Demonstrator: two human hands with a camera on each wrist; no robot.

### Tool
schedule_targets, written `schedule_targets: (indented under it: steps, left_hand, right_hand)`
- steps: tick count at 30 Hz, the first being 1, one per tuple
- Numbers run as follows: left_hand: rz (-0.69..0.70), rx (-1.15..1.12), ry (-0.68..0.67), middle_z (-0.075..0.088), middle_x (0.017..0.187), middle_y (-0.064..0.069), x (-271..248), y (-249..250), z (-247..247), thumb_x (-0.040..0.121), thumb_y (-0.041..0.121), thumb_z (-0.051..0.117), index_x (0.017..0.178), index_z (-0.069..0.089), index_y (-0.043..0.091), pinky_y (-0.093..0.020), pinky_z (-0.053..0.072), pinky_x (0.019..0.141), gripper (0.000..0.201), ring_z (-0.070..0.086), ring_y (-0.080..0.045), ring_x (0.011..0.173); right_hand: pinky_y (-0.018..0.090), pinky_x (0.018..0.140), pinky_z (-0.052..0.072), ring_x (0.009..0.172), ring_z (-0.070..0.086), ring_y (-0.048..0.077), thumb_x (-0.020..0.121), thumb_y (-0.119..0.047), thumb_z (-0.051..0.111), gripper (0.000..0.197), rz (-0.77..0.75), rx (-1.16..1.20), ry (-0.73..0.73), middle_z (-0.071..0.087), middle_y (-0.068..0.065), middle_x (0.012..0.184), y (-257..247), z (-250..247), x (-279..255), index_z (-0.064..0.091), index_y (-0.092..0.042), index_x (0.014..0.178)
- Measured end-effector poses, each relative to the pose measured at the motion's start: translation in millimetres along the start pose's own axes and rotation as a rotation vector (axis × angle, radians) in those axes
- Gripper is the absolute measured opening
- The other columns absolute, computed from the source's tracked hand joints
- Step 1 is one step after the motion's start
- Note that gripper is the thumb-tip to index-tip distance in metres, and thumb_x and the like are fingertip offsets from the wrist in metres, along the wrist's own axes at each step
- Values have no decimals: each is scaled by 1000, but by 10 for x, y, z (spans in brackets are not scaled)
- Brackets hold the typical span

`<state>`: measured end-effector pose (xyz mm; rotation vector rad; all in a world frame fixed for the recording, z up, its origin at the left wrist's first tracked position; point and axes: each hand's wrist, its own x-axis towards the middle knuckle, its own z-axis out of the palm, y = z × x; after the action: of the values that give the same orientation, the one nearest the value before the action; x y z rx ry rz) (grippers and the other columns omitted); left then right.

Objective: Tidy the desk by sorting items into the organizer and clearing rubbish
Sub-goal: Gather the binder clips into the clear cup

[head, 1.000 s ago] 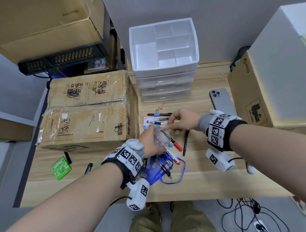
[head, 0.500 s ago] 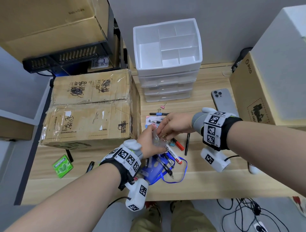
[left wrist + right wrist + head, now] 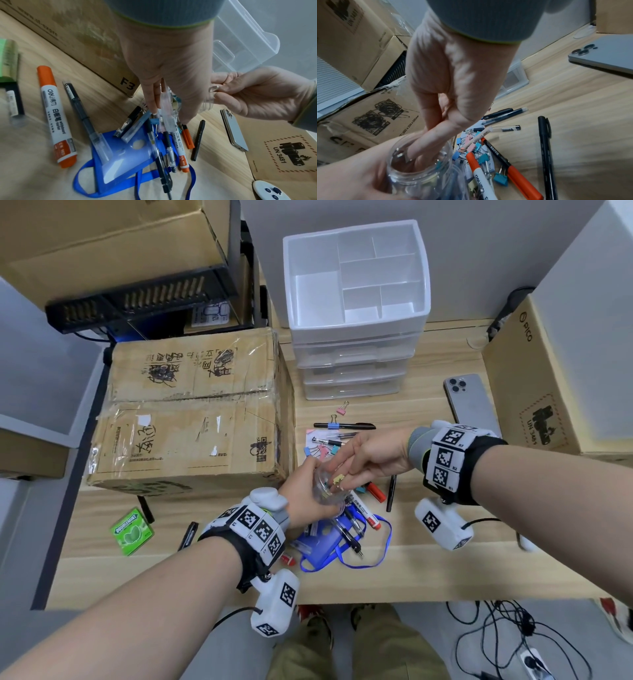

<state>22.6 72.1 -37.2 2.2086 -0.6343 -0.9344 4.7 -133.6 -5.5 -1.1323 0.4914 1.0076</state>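
Item: clear plastic jar [image 3: 323,489]. Your left hand [image 3: 301,491] grips it around the body, mouth tilted toward your right hand [image 3: 368,455], above the middle of the desk [image 3: 445,559] just off the near right corner of the large taped carton [image 3: 191,419]. Binder clips sit inside it; the wrist views show blue and pale ones through the wall.

Item: yellow binder clip [image 3: 337,481]. It sits at the jar mouth, at your right fingertips [image 3: 412,155], which reach into the opening. Whether those fingers pinch the clip or have let it go, you cannot tell.

Item: loose binder clips [image 3: 320,447], blue and pink. They lie on a small paper note beyond your hands, toward the organizer; one pink clip [image 3: 342,408] lies alone nearer the drawers, and one blue clip [image 3: 333,425] sits on a black pen [image 3: 356,425].

Item: white organizer [image 3: 356,313]. It stands at the far edge of the desk, drawers below, open divided tray on top.

Item: pens and red-capped whiteboard markers [image 3: 180,148]. They are heaped under and just near of the jar, partly on a blue badge holder with lanyard [image 3: 325,546]. Another marker [image 3: 55,116] lies apart, toward the left edge.

Item: green gum packet [image 3: 132,530], near left part of the desk, beside the carton's near face.

Item: phone [image 3: 471,405], face down, toward the right edge beside a printed carton [image 3: 534,392].
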Motion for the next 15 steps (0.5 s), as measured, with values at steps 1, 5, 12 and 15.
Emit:
schedule_targets:
  steps: [1,5,12,15]
  left_hand:
    - [4,-1,-9,63,102,9,-4,-15,0,63,35,88,112,44,21,-27,55,73,68,64,-6,89]
    - [4,-5,-35,63,99,8,-17,-42,3,61,36,88,110,43,22,-33,56,74,68,65,-9,88]
    - [-5,-16,-71,59,97,10,-95,-74,-29,65,26,89,114,43,19,-10,46,64,68,59,0,81]
    - [5,-30,-84,58,98,13,-121,-94,-50,67,23,88,115,43,18,-5,42,62,67,55,6,79]
  right_hand:
    - [34,92,56,115,64,36,92,22,34,45,7,1,-5,70,24,111,4,-3,1,62,4,122]
    - [36,91,57,105,69,35,93,22,32,46,28,7,-52,71,25,109,13,3,9,62,1,120]
    - [41,102,50,115,64,34,90,24,26,57,28,-3,-183,61,21,132,14,2,-37,54,1,134]
    - [38,103,49,117,64,32,89,24,25,58,13,3,-198,62,22,130,14,30,-50,58,-2,129]
